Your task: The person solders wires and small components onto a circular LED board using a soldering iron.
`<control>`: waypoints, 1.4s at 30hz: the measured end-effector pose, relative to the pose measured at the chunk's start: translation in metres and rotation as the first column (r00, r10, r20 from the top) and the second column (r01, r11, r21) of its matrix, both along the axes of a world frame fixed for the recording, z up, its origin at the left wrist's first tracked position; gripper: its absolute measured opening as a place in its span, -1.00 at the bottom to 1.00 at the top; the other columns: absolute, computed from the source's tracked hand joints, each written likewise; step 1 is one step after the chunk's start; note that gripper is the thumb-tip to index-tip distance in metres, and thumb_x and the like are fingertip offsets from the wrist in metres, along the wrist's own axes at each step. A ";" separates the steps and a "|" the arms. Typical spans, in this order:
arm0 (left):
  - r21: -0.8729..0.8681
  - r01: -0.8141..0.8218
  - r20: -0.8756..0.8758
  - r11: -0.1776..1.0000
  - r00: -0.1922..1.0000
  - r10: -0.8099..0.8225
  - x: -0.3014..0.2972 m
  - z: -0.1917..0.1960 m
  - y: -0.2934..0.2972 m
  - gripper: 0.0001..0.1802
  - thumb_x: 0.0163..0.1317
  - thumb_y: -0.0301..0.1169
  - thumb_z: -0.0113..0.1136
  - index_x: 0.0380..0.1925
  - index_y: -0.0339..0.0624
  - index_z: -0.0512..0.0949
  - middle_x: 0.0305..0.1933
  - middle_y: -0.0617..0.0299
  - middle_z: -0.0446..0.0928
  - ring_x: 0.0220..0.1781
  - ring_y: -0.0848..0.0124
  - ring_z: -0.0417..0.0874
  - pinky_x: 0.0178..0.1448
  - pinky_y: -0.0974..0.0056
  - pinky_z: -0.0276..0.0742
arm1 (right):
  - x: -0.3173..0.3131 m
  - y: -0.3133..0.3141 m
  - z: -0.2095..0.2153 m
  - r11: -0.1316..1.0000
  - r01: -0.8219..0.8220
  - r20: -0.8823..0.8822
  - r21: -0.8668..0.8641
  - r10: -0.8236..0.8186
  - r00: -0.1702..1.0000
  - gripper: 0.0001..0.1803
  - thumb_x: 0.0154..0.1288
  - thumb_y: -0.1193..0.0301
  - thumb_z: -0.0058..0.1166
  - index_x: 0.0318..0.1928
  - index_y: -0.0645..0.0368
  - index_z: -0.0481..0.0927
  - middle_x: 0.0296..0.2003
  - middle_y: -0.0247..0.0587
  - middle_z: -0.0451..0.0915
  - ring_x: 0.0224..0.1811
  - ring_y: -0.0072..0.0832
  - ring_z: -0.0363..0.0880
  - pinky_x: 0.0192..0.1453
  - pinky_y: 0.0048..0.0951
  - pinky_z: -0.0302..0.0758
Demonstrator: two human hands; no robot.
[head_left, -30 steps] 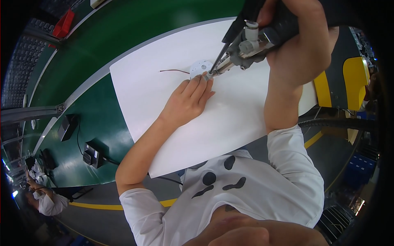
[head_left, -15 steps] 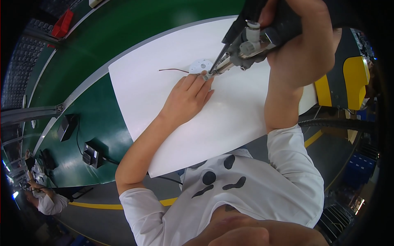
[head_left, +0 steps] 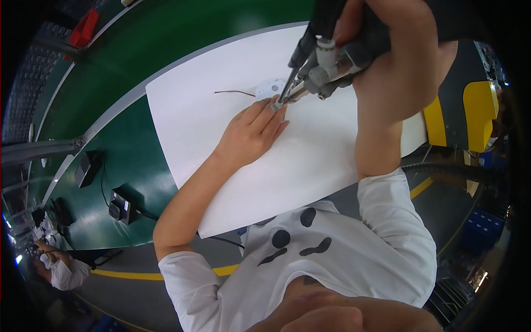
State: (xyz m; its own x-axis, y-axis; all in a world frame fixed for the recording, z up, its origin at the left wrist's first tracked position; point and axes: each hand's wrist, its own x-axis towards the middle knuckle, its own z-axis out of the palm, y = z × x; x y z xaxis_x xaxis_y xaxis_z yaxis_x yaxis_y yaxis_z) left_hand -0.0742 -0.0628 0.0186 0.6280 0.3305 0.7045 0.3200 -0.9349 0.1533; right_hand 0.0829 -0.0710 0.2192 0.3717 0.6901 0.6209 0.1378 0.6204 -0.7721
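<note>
A white round plate with small holes lies on the white sheet, and a thin dark-red wire runs out from its left side. My left hand holds the plate's near edge, fingers close together and partly covering it. Raised at the upper right, my right hand is wrapped round the dark handle of a power screwdriver with metal fittings. Its slanting metal nose comes down at my left fingertips; the exact contact point is hidden.
The green bench carries two black boxes, one a corded device left of the sheet. A red bin is at the far left. A yellow-and-black fixture stands at the right. Another person works at the lower left.
My right hand and the screwdriver body have shifted slightly left, so the tool stands a bit steeper. Its nose stays at my left fingertips. My left hand and the plate have hardly moved.
</note>
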 end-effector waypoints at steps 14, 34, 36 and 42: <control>-0.083 0.130 -0.088 0.988 0.987 -0.137 -0.005 0.014 0.001 -0.65 0.15 -0.38 0.45 -0.03 -0.14 0.72 0.18 0.19 0.62 0.21 0.27 0.64 0.04 0.23 0.63 | 0.025 -0.004 0.013 0.932 0.274 0.161 0.237 -0.316 0.935 -0.78 0.41 0.44 -0.04 -0.32 0.35 0.55 -0.64 -0.24 0.53 -0.72 -0.59 0.36 -0.53 -0.62 0.32; -0.150 0.114 -0.149 0.982 0.979 -0.136 -0.005 0.009 0.001 -0.57 0.17 -0.40 0.46 0.09 -0.04 0.68 0.27 0.23 0.58 0.28 0.23 0.63 0.02 0.19 0.62 | 0.007 0.000 0.005 0.991 0.101 0.049 0.091 -0.106 0.993 -0.77 0.32 0.38 0.11 -0.23 0.35 0.52 -0.70 -0.27 0.48 -0.75 -0.56 0.40 -0.63 -0.57 0.39; -0.148 0.114 -0.146 0.982 0.980 -0.136 -0.006 0.007 0.001 -0.56 0.17 -0.40 0.47 0.10 -0.04 0.68 0.28 0.23 0.58 0.29 0.24 0.61 0.01 0.19 0.61 | -0.001 -0.004 0.009 0.989 0.094 0.065 0.113 -0.102 0.993 -0.78 0.32 0.39 0.10 -0.23 0.35 0.52 -0.70 -0.27 0.48 -0.76 -0.56 0.40 -0.63 -0.57 0.39; -0.152 0.117 -0.142 0.981 0.980 -0.139 -0.005 0.007 0.000 -0.56 0.17 -0.40 0.46 0.09 -0.04 0.68 0.28 0.23 0.58 0.29 0.25 0.61 0.01 0.19 0.61 | 0.006 -0.002 0.006 0.985 0.020 0.115 0.173 -0.040 0.993 -0.78 0.32 0.40 0.08 -0.22 0.36 0.51 -0.71 -0.26 0.46 -0.76 -0.56 0.39 -0.63 -0.57 0.39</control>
